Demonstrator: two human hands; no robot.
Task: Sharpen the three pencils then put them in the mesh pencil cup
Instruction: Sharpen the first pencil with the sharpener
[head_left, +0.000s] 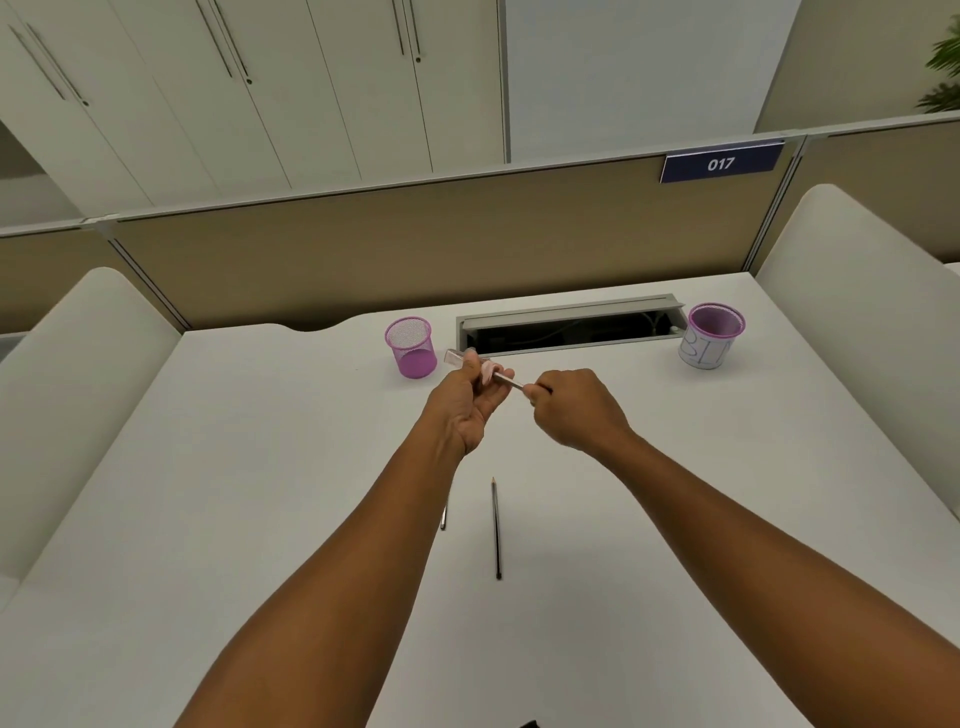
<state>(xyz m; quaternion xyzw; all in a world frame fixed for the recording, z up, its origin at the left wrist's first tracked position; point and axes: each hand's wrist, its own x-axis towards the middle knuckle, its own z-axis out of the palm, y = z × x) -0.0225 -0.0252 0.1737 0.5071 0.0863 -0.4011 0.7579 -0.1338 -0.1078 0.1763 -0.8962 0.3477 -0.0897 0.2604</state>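
Observation:
My left hand (470, 400) grips a clear and pink sharpener (470, 359) above the white desk (260, 467). My right hand (576, 408) grips a pencil (511, 382) whose end sits in the sharpener. A second pencil (496, 527) lies on the desk below my hands, its point facing away from me. A third pencil (443, 517) is partly hidden under my left forearm. The purple mesh pencil cup (410, 347) stands upright just left of my left hand.
A second purple cup (709, 335) wrapped in paper marked "BIN" stands at the back right. An open cable tray (569, 330) runs along the desk's back edge. White side panels flank the desk on both sides.

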